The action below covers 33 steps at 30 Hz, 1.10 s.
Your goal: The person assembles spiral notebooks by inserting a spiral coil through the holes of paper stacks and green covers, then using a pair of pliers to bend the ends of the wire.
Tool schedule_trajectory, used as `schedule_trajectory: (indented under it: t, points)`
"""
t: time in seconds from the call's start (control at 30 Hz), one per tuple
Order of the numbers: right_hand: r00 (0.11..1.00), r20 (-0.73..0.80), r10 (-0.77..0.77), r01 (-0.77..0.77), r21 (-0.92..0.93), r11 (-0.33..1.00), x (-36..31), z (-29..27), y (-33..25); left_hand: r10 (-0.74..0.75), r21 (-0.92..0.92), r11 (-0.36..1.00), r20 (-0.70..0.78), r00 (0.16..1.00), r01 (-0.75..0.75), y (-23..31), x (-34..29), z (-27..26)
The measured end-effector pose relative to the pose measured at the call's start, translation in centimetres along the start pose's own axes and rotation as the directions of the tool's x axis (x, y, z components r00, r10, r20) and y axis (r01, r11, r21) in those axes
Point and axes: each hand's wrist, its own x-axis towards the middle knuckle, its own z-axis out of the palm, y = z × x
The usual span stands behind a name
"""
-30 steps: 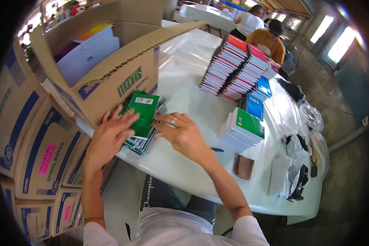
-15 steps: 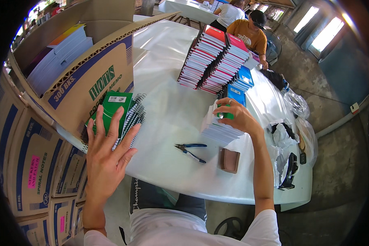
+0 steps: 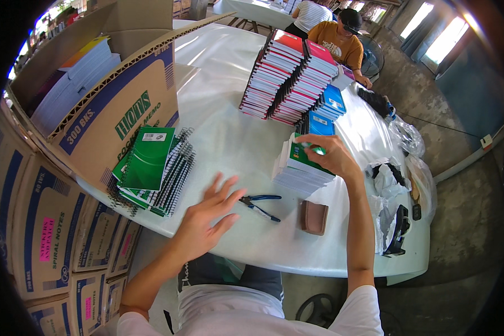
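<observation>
My left hand (image 3: 204, 218) is held above the near part of the table with its fingers spread, holding nothing. Just right of its fingertips lie blue-handled cutting pliers (image 3: 263, 209). To its left is a pile of green spiral notebooks (image 3: 148, 159), black wire coils showing along the sides. My right hand (image 3: 333, 154) bends its fingers over a stack of green-covered paper blocks (image 3: 302, 176) and seems to grip the top one; its fingertips partly cover that one. No coil shows on this stack's visible sides.
Tall stacks of red notebooks (image 3: 271, 78) and shorter blue ones (image 3: 322, 124) stand behind. An open carton (image 3: 123, 106) is at left, above more cartons (image 3: 47, 224). A brown case (image 3: 315, 217) lies nearby. Plastic wrap (image 3: 411, 140) lines the right edge. Another person (image 3: 339, 42) sits beyond.
My left hand has left the green spiral notebooks and moved right and nearer, toward the pliers. My right hand stays at the green-covered stack, with more of the top cover showing.
</observation>
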Motion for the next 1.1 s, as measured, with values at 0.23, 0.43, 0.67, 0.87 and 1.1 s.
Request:
schedule_trajectory:
  t: [0.23, 0.43, 0.67, 0.87, 1.1]
  points:
    - [0.849, -0.311, -0.427, 0.313, -0.356, 0.881, -5.9, 4.9, -6.2, -0.342, -0.861, -0.004, 0.478, 0.809, 0.508, -2.5, 6.9, 5.5]
    - [0.823, -0.564, -0.060, 0.164, 0.134, 0.977, -11.0, 9.9, -9.5, -0.315, -0.802, 0.374, 0.363, 0.877, 0.466, -3.2, 4.4, 4.9]
    - [0.912, -0.095, 0.398, -0.046, 0.943, 0.330, -15.0, 17.1, -6.3, -0.090, -0.352, 0.909, 0.356, 0.930, 0.223, -9.0, -1.9, 4.8]
    - [0.893, -0.125, 0.433, -0.110, 0.871, 0.478, -15.1, 20.7, -7.2, -0.055, 0.253, 0.964, -0.094, 0.994, 0.078, -3.3, -1.3, 4.9]
    - [0.896, -0.383, 0.224, -0.029, 0.452, 0.892, -16.8, 11.3, -0.6, -0.064, 0.676, 0.698, 0.389, 0.919, -0.237, -2.3, 0.9, 7.9]
